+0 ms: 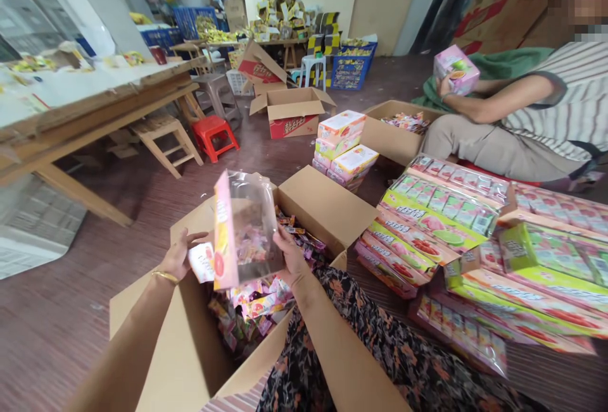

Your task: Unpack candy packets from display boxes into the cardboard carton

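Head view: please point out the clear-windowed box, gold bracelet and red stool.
Clear-windowed box (225,235), head view: printed side panel.
Gold bracelet (166,276), head view: visible band.
Red stool (212,126), head view: top of the seat.

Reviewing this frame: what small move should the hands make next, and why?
Probably the left hand should draw aside what looks like the end flap of the clear-windowed box: the flap juts out beside that hand, the right hand grips the box, and loose packets lie in the carton below, so a clear opening might help filling.
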Tool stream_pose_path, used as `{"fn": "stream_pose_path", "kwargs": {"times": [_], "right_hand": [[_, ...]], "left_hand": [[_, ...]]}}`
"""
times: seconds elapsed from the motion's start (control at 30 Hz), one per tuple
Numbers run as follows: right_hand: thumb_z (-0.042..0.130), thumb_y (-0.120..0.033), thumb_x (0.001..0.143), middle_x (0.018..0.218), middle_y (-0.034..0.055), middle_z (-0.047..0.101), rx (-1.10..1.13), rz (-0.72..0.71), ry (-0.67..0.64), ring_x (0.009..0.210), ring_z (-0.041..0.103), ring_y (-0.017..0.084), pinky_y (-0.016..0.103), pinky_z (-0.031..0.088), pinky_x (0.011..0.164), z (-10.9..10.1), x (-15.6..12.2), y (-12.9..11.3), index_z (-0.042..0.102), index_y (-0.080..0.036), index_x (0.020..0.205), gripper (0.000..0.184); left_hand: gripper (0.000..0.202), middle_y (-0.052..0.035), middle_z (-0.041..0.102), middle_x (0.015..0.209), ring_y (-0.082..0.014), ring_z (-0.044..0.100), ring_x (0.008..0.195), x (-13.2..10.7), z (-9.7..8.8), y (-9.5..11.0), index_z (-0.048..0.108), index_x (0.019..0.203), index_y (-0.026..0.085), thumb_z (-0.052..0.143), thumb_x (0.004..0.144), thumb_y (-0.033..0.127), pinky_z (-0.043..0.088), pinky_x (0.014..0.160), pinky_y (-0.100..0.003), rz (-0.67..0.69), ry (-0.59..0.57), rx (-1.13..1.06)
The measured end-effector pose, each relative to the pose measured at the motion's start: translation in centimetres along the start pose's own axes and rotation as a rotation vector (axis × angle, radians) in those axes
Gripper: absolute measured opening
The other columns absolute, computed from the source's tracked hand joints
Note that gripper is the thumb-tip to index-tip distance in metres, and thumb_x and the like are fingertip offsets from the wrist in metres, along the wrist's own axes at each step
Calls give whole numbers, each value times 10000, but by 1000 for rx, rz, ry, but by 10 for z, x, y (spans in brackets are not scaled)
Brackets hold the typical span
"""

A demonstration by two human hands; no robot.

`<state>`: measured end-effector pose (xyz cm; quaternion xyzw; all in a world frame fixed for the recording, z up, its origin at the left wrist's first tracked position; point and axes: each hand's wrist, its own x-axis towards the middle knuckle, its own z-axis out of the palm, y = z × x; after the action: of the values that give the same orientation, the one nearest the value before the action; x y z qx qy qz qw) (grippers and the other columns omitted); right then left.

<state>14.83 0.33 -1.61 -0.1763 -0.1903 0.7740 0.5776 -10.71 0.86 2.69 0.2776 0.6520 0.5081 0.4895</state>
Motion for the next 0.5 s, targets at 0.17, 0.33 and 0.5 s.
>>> {"fn": "stream_pose_path", "kwargs": {"times": [0.17,0.33,0.5], "right_hand": [[589,-379,808,767,55,731,153,54,298,801,701,234,370,600,711,-6,11,2,662,-169,946,262],[615,-337,774,757,45,740,153,9,208,886,718,252,419,598,832,-2,5,-2,682,-189,1039,311],[642,-346,816,871,50,752,97,-111,123,972,709,229,379,594,862,11,-11,-32,670,-222,1112,323]], "left_hand": [[597,-133,703,842,-260,690,680,-19,-5,-2,605,1206,186,321,944,641,548,543,-347,-116,-327,-184],[588,-120,713,1023,-255,694,886,-42,30,-14,567,1331,230,601,865,588,599,699,-368,-18,-425,-144],[255,-14,657,727,-125,583,532,-61,57,3,634,1096,184,641,842,201,495,485,-211,55,-261,-303]]}}
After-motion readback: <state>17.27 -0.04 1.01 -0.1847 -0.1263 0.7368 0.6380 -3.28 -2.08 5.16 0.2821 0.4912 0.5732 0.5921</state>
